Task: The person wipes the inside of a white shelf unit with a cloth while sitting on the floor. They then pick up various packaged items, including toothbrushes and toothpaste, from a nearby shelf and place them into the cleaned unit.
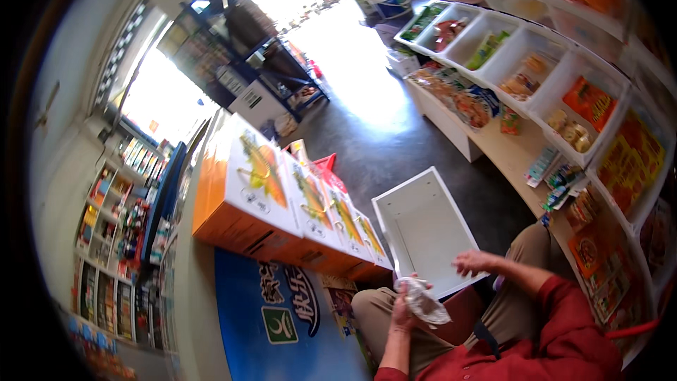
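A crumpled white cloth [427,305], grey in places, is gripped in my left hand [401,312] above my lap. In front of my knees stands an open white rectangular box [428,229], tilted in the view, with bare inner walls. My right hand [475,262] hovers by the box's near right rim, holding nothing, its fingers loosely apart. Whether it touches the rim is hard to tell.
Orange and white cartons [257,180] line the left, beside a blue panel [282,314]. On the right, white bins [486,39] of packaged snacks stand above a wooden shelf [486,134] with more packets. A dark rack [261,49] rises farther off on the grey floor [352,134].
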### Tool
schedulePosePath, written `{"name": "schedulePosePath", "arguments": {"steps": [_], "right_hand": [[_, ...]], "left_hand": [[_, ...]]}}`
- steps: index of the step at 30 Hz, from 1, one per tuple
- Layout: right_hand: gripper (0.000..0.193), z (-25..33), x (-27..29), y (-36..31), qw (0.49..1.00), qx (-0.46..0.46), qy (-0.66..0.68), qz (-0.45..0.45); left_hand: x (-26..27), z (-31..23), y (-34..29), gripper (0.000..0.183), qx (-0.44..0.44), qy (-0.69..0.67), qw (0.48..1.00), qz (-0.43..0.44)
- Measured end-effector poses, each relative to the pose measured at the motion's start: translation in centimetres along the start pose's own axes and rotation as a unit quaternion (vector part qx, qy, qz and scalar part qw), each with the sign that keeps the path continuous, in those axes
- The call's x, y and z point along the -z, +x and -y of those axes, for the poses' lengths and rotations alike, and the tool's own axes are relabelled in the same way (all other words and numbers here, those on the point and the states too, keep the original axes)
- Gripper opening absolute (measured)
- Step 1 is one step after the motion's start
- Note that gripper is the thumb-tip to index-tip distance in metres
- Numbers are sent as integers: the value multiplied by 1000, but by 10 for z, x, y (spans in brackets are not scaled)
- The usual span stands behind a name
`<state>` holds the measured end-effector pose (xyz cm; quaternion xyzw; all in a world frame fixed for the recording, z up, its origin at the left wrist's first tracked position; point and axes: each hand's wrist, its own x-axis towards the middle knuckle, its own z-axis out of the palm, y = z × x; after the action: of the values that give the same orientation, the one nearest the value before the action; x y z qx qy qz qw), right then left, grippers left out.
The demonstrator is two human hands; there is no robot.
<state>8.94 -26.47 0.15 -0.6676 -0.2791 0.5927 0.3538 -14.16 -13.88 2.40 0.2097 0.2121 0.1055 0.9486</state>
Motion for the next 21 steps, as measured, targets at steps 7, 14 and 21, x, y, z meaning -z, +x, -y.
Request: {"name": "schedulePosePath", "arguments": {"steps": [7, 14, 21], "right_hand": [[49, -39, -60, -6, 982, 66, -42, 173], [55, -11, -54, -28, 981, -2, 89, 175], [37, -23, -56, -16, 998, 13, -20, 58]], "left_hand": [[14, 83, 3, 39, 51, -45, 994, -80], [3, 76, 13, 44, -46, 57, 995, -64], [27, 81, 13, 28, 4, 157, 972, -174]]}}
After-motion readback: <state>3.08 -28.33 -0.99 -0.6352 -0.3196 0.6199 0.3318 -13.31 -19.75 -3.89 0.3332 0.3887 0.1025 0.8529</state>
